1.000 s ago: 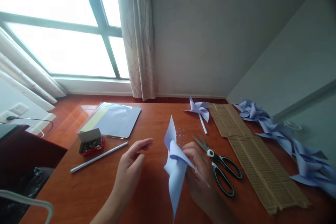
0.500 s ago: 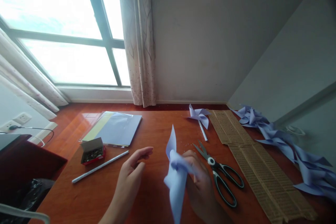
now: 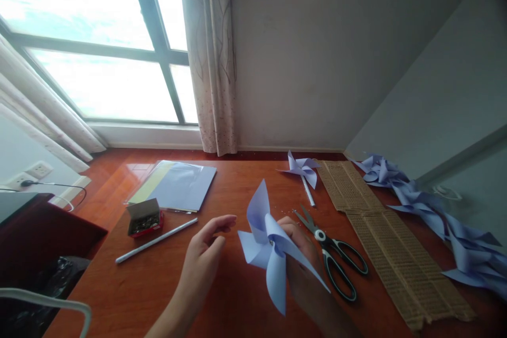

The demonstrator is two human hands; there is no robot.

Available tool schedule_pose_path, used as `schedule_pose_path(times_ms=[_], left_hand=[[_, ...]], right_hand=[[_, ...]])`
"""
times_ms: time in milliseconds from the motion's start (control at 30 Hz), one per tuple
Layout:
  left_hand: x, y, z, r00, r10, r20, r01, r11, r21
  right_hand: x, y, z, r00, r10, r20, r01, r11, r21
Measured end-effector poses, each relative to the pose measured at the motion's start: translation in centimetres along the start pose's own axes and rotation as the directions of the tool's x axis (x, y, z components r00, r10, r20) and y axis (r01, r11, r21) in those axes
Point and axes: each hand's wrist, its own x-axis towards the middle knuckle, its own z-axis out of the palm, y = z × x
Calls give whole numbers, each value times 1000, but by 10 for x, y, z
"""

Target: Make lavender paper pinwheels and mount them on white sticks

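A pale blue paper pinwheel (image 3: 276, 243) faces me above the table, with a small pin at its centre. Behind it my right hand (image 3: 303, 253) is closed, gripping the pinwheel from the back; its blades hide most of the fingers and any stick there. To the left, my left hand (image 3: 209, 243) hovers with curled, parted fingers and holds nothing. Beyond that hand lies a rolled white paper stick (image 3: 156, 240). Scissors (image 3: 327, 245) with black and white handles rest half open just right of my right hand.
A red box of pins (image 3: 146, 222) and a plastic sleeve of paper sheets (image 3: 184, 186) are on the left. Another pinwheel (image 3: 303, 169) lies at the back. Corrugated cardboard (image 3: 390, 243) runs along the right, with several paper pinwheels (image 3: 428, 206) beyond it on the table (image 3: 233, 185).
The pinwheel's blades have turned, and its front now faces me more fully. My left hand has shifted slightly up and right. The view has tilted a little.
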Motion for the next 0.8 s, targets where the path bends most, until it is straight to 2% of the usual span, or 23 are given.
schedule_pose_path(times_ms=[100,167,233,300,400,467,600,800], left_hand=[[-3,1,1,996,73,-48,-72,997,28],[-8,4,4,976,202,-81,-196,978,73],[-15,10,9,937,348,-28,-344,933,103],[-23,16,14,903,418,97,-425,903,68],[-31,21,20,881,397,258,-408,913,-11],[-34,20,22,873,391,291,-408,913,-4],[-35,12,25,864,424,271,-448,894,29],[-30,4,32,901,403,159,-406,914,-14]], right_hand=[[2,-2,-1,1000,9,-15,-9,1000,-25],[4,-2,-1,999,-19,-36,15,995,-100],[4,0,-1,994,-99,-55,85,972,-217],[4,2,1,982,-180,-52,152,929,-337],[2,8,3,964,-265,-15,229,858,-460],[1,11,4,953,-303,2,262,821,-507],[1,11,4,936,-353,-10,289,783,-551],[-1,9,5,895,-439,84,397,697,-597]])
